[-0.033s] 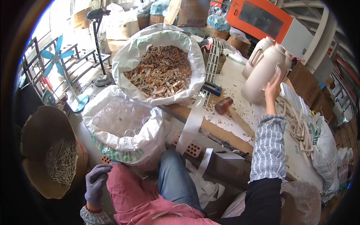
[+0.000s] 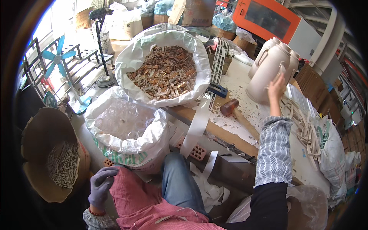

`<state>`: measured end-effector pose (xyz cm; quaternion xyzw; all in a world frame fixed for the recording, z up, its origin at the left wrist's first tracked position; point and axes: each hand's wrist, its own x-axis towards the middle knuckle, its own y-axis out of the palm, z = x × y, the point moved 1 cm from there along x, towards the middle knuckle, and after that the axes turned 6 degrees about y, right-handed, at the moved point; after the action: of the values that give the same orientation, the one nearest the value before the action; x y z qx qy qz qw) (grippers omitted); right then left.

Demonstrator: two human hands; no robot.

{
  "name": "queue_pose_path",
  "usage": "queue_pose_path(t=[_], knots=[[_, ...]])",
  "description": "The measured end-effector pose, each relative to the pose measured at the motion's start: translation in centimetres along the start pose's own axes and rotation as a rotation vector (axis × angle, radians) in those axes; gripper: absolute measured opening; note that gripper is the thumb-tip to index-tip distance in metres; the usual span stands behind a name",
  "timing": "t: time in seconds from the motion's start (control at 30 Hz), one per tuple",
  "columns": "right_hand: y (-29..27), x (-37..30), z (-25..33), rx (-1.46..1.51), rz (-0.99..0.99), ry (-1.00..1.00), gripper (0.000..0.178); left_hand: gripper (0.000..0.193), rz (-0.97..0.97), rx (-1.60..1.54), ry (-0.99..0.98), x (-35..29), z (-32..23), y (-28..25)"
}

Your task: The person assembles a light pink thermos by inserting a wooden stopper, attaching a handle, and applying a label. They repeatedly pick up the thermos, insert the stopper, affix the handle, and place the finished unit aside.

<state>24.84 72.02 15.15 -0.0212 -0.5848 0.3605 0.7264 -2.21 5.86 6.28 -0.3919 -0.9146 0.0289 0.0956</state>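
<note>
My bare right hand (image 2: 276,89) is at the front of a beige plastic jug (image 2: 260,86), just below a pale curved piece that looks like its handle. The fingers are smeared by motion, so their grip cannot be made out. More beige jugs (image 2: 293,63) stand close behind it on the worktable (image 2: 245,82). My left hand (image 2: 100,188), in a grey-purple glove, hangs beside my pink-covered knee. Its fingers are loosely bent, with nothing visible in them. A mallet (image 2: 230,108) with a brown head and wooden handle lies left of the jug.
A white sack of brown scrap pieces (image 2: 165,73) stands ahead, with a sack of clear rings (image 2: 124,119) nearer. Left is a cardboard drum of thin pins (image 2: 63,165). Beige straps (image 2: 303,134) lie on the table's right. A perforated metal strip (image 2: 219,63) runs along the table.
My right hand has come slightly down and left and is now blurred. The front jug has shifted a little left. My left hand stays by the knee.
</note>
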Motion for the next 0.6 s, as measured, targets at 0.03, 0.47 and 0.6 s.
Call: queue_pose_path(t=[0.03,0.47,0.6], knots=[[1.1,-1.4,2.2,0.124,0.037,-0.030,0.057,0.024,0.087,0.021,0.046,0.7,0.8,0.3],[10.3,-21.2,12.7,0.424,0.860,0.017,0.028,0.024,-0.450,0.068,-0.239,-14.3,14.9,-12.6],[14.3,-17.1,4.7,0.399,0.794,-0.181,0.032,0.026,-1.059,-0.079,-0.623,-35.1,26.4,-15.1]])
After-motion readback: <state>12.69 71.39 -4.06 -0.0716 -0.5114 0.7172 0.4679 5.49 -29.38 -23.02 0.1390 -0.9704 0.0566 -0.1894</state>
